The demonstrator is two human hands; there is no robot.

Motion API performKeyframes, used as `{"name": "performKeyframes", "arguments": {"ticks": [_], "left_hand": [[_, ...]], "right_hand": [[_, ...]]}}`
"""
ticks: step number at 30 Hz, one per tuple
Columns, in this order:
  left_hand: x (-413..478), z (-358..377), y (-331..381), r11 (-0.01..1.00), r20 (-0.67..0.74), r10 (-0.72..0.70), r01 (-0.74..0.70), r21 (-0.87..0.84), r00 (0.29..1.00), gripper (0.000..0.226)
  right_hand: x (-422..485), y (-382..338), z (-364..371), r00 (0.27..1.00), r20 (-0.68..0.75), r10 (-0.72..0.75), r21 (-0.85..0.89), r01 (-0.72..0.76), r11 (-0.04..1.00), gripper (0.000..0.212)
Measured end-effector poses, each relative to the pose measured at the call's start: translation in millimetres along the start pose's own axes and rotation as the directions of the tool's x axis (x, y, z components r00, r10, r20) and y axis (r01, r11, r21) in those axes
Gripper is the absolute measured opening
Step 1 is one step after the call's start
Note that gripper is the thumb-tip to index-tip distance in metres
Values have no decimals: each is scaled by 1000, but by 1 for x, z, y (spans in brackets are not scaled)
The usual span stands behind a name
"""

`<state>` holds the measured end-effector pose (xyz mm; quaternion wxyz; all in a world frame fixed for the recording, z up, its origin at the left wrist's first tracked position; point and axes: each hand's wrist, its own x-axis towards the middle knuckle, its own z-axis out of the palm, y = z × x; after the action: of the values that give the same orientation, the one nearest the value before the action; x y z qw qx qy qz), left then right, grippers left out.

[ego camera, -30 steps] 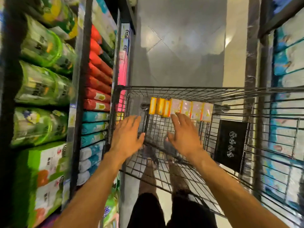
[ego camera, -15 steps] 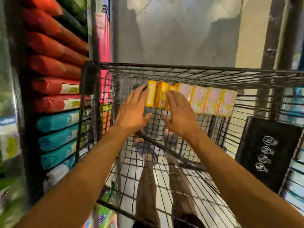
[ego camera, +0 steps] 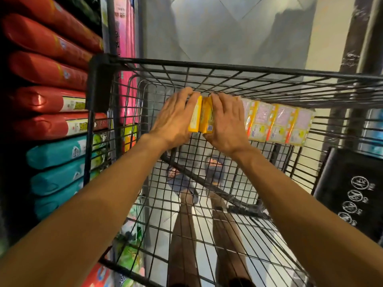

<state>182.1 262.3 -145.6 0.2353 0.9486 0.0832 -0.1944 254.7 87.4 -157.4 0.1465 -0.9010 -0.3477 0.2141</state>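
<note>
On the cart's near right side hung a black sign [ego camera: 352,193] with white crossed-circle symbols, its lettering too small to read. Farther in, the left hand [ego camera: 176,119] and right hand [ego camera: 226,123] clamped the yellow packs [ego camera: 204,118] between them, fingers bent over the tops, against the far wall of the wire cart [ego camera: 207,68]. The packs looked gripped but not yet lifted. The pale packs [ego camera: 277,123] alongside seemingly remained, their labels blurred.

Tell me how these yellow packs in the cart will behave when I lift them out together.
Probably light and slightly squashy: the yellow packs look film-wrapped and soft. As separate packs pressed between the left hand and right hand, one could slip out if pressure eases. The glossy wrap may be slick.
</note>
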Motion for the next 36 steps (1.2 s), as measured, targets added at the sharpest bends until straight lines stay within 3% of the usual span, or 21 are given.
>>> {"name": "performKeyframes", "arguments": {"ticks": [6, 10, 13, 16, 18, 21, 26, 30, 33, 36], "left_hand": [[-23, -19, 6, 986, -1, -35, 34, -165, 999, 94], [-59, -41, 14, 965, 13, -103, 103, -240, 995, 98], [-92, -57, 29, 929, 16, -214, 209, -304, 977, 113], [-125, -76, 51, 892, -15, -264, 238, -385, 964, 111], [-145, -90, 66, 854, -17, -295, 256, -453, 955, 107], [-177, -109, 88, 790, -35, -332, 258, -557, 943, 108], [-226, -135, 124, 650, -31, -441, 296, -700, 897, 102], [-266, -156, 155, 507, -53, -515, 254, -824, 856, 90], [-294, -168, 180, 386, -45, -536, 197, -901, 843, 81], [-320, -174, 197, 354, -65, -564, 170, -920, 823, 69]], "right_hand": [[-11, -6, -10, 995, 97, 30, 92, -39, 995, 112], [-40, -11, -29, 999, 38, 2, 216, -11, 976, 108], [-69, -26, -55, 988, 136, 73, 453, -128, 882, 108], [-99, -43, -80, 982, 146, 121, 595, -185, 782, 102], [-117, -55, -104, 964, 181, 195, 692, -265, 672, 108], [-145, -80, -152, 912, 324, 250, 848, -397, 352, 115], [-198, -104, -202, 908, 408, 93, 911, -398, -107, 101], [-234, -122, -241, 899, 433, -68, 781, -412, -470, 102], [-252, -133, -269, 911, 387, -143, 751, -401, -525, 84], [-269, -142, -296, 906, 409, -111, 808, -416, -417, 77]]}}
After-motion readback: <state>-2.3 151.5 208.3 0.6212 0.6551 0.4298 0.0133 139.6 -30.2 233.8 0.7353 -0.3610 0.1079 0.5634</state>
